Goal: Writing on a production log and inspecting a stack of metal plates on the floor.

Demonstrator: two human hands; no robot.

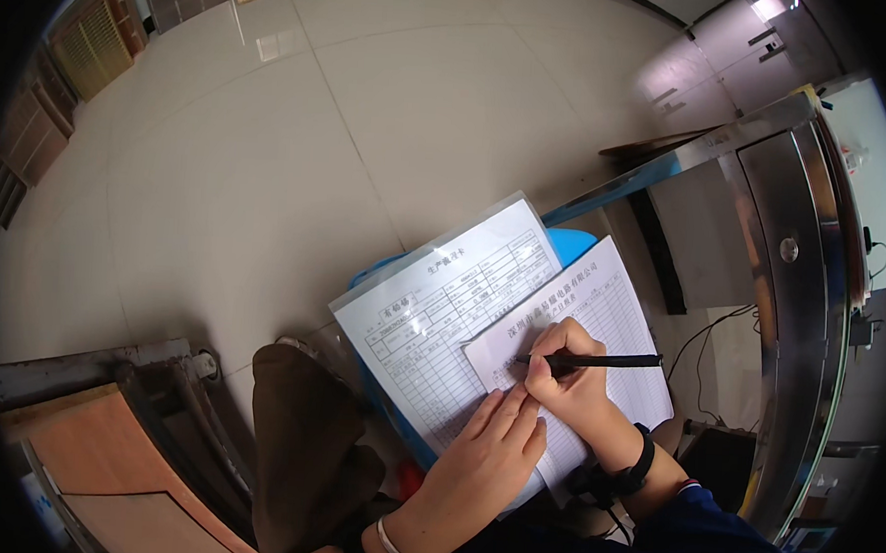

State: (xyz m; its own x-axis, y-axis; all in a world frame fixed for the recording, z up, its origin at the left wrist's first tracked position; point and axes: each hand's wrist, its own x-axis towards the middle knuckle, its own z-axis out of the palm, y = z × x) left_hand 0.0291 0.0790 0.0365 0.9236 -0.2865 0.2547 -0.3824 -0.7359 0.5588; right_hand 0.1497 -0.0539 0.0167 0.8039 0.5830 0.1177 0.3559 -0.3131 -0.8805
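Pale glossy tiles sweep across the floor, a metal-edged surface curves down the right with a drawer in its front, and orange-brown panels lean in at lower left. Centre stage, two papers overlap above something blue, mostly hidden: a printed sheet in a clear sleeve underneath, and a white ruled form lying tilted across its right side.

And the right hand is on the form — fingers closed in a writing grip around a black pen, its barrel pointing right and its tip over the form's upper left part. Whether that tip touches the paper, I cannot tell. Just beside it lies the left hand, fingers stretched out and close together, gripping nothing, resting across the form's left edge with the tips near the pen hand.

Silver bangle on the left wrist, black band on the right, dark blue sleeve behind that — and a brown-trousered leg off to the left of the papers.
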